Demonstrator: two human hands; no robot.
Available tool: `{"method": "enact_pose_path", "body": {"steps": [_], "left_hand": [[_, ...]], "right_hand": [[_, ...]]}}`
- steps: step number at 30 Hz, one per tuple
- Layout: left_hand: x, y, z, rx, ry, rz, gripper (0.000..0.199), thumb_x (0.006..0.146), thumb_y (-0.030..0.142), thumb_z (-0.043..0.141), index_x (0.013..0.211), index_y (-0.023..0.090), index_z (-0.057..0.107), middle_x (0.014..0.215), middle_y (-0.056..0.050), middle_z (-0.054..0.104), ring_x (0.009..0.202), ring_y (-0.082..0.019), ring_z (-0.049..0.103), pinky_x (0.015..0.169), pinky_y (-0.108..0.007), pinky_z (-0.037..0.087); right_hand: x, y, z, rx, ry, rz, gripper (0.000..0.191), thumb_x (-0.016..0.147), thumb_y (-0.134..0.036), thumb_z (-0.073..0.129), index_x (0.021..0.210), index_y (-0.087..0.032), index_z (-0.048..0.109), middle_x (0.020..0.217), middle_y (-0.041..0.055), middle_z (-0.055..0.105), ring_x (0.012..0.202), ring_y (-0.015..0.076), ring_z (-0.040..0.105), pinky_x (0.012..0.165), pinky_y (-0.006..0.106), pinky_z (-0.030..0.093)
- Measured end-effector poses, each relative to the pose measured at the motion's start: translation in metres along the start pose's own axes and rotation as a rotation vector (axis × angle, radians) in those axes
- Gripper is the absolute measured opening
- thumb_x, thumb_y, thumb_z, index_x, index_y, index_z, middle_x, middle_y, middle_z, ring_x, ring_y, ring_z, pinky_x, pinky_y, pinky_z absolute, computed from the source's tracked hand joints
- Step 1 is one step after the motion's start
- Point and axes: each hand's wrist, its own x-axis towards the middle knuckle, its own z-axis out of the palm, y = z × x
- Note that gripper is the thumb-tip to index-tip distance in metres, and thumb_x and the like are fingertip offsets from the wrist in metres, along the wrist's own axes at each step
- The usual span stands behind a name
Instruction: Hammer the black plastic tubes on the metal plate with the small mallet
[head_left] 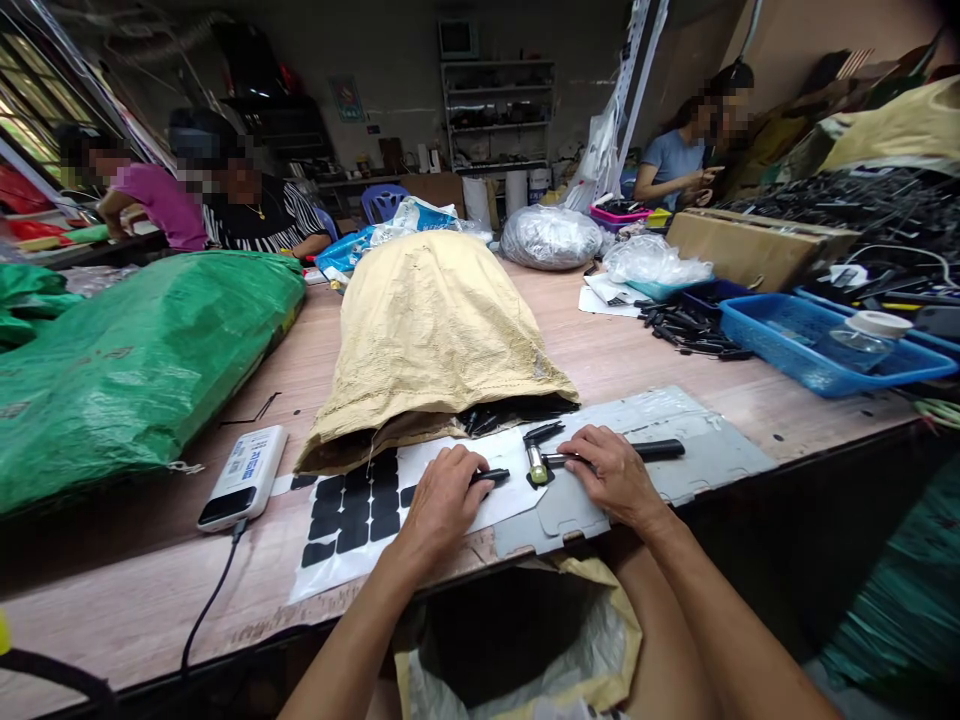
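Note:
My left hand [448, 492] is closed on a small black part [495, 475] above a white sheet. To its right, my right hand [609, 470] rests by a hammer with a black handle [660, 450] and a metal head [537, 466]; its fingers are bent over the shaft. The hammer lies on a grey board [675, 430]. More black pieces [544, 432] lie just behind the hammer head. Black stickers [358, 505] in rows cover the sheet's left part. Behind my hands, a yellow woven sack [442, 320] lies with its mouth towards me, black parts showing inside.
A green sack [150, 350] and white power bank [244, 475] are at left. Blue tray [825, 345], black parts [694, 328] and cardboard box [757, 245] stand at right. An open sack [630, 640] hangs below the table edge. Several people sit farther back.

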Motion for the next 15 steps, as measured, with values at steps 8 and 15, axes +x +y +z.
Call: {"method": "enact_pose_path", "body": {"steps": [8, 15], "left_hand": [[-0.013, -0.003, 0.018, -0.226, 0.093, 0.021, 0.011, 0.088, 0.029, 0.071, 0.097, 0.024, 0.069, 0.092, -0.002, 0.064, 0.092, -0.022, 0.055, 0.084, -0.035, 0.039], [-0.012, -0.007, 0.017, -0.260, 0.060, 0.003, 0.012, 0.081, 0.029, 0.077, 0.092, 0.025, 0.071, 0.088, 0.000, 0.065, 0.091, -0.021, 0.055, 0.082, -0.034, 0.036]], "right_hand": [[-0.001, -0.006, -0.002, -0.002, -0.001, -0.126, 0.024, 0.097, -0.021, 0.052, 0.115, -0.024, 0.068, 0.100, 0.0070, 0.067, 0.090, 0.0203, 0.061, 0.081, 0.035, 0.050], [-0.005, -0.037, -0.014, -0.005, 0.035, -0.127, 0.038, 0.099, -0.014, 0.046, 0.132, -0.026, 0.063, 0.099, 0.0055, 0.067, 0.091, 0.0172, 0.063, 0.077, 0.028, 0.051]]}}
